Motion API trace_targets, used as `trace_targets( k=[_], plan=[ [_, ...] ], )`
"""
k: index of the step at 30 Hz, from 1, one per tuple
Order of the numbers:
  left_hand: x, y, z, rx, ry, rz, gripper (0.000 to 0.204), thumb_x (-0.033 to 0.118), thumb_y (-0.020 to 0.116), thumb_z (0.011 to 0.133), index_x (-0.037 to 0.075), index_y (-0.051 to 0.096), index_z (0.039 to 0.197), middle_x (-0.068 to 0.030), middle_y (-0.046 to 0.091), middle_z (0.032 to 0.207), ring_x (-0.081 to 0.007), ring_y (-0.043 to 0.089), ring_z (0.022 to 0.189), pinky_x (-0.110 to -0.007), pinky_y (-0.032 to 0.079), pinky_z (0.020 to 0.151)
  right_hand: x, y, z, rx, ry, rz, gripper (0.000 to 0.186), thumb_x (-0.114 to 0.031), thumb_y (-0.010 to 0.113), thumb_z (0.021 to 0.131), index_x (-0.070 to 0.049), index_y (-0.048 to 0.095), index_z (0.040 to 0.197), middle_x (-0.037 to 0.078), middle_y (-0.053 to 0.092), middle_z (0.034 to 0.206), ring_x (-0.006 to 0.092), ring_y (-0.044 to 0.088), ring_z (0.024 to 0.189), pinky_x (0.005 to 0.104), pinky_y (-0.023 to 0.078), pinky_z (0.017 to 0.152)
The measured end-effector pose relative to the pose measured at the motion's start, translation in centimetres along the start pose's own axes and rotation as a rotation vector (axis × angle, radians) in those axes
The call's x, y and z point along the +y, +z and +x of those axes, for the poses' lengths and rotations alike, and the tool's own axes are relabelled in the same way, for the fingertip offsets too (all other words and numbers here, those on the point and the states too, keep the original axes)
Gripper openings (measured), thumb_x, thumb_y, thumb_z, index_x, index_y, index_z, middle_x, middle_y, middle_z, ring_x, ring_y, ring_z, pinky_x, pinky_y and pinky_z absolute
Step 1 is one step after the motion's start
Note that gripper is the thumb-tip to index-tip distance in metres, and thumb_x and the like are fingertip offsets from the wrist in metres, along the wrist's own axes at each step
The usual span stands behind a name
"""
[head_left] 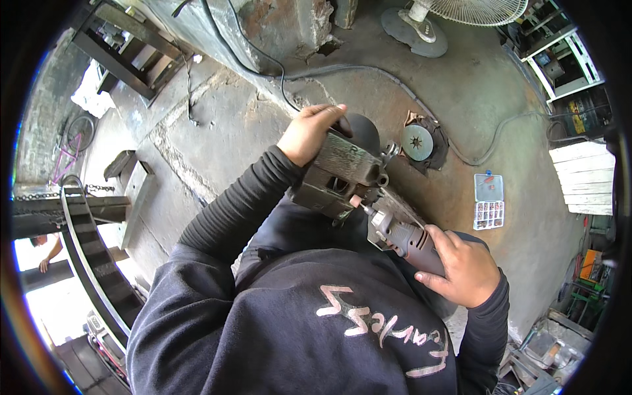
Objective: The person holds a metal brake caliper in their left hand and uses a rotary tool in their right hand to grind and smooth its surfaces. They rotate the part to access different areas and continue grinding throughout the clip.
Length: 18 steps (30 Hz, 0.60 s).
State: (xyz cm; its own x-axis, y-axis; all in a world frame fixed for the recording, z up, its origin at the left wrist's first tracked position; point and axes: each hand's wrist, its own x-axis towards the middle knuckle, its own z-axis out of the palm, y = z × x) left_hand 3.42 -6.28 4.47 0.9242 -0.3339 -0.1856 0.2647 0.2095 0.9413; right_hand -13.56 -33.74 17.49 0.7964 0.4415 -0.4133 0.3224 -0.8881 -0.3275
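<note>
My left hand (307,131) is closed on the upper end of a dark, cast metal workpiece (345,164) with a square opening and small lugs, held above my lap. My right hand (461,263) is wrapped round a grey rotary tool (405,240), whose pink grinding tip (355,201) is at the lower part of the workpiece; whether it touches is unclear. A rounded black body sits behind the workpiece, partly hidden.
A plastic bit case (488,214), a metal disc (416,142) on dark cloth, a fan (415,36) and cables (395,80) lie around the floor ahead. Shelving (559,66) stands right; a curved metal frame (92,243) and another person's hand (45,263) are left.
</note>
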Motion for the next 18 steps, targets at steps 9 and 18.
trace_targets(
  k=[9, 18],
  plan=[
    [-0.2, -0.5, -2.3, -0.06, 0.094, 0.493, 0.052, 0.04, 0.058, 0.102, -0.008, 0.064, 0.119, -0.0114, 0.068, 0.096, -0.0157, 0.061, 0.091, -0.031, 0.05, 0.085, 0.7, 0.5, -0.7, 0.012, 0.02, -0.012, 0.074, -0.044, 0.072, 0.085, 0.002, 0.047, 0.137, 0.02, 0.065, 0.103, 0.0381, 0.068, 0.082, 0.0433, 0.055, 0.069],
    [-3.8, -4.3, -1.0, -0.103, 0.133, 0.304, 0.047, 0.033, 0.033, 0.11, -0.001, 0.064, 0.112, -0.0115, 0.069, 0.103, -0.0174, 0.063, 0.098, -0.031, 0.047, 0.094, 1.1, 1.0, -0.4, 0.024, 0.008, 0.006, 0.076, -0.043, 0.074, 0.083, 0.0, 0.046, 0.139, 0.021, 0.065, 0.106, 0.0397, 0.067, 0.085, 0.0438, 0.055, 0.072]
  ],
)
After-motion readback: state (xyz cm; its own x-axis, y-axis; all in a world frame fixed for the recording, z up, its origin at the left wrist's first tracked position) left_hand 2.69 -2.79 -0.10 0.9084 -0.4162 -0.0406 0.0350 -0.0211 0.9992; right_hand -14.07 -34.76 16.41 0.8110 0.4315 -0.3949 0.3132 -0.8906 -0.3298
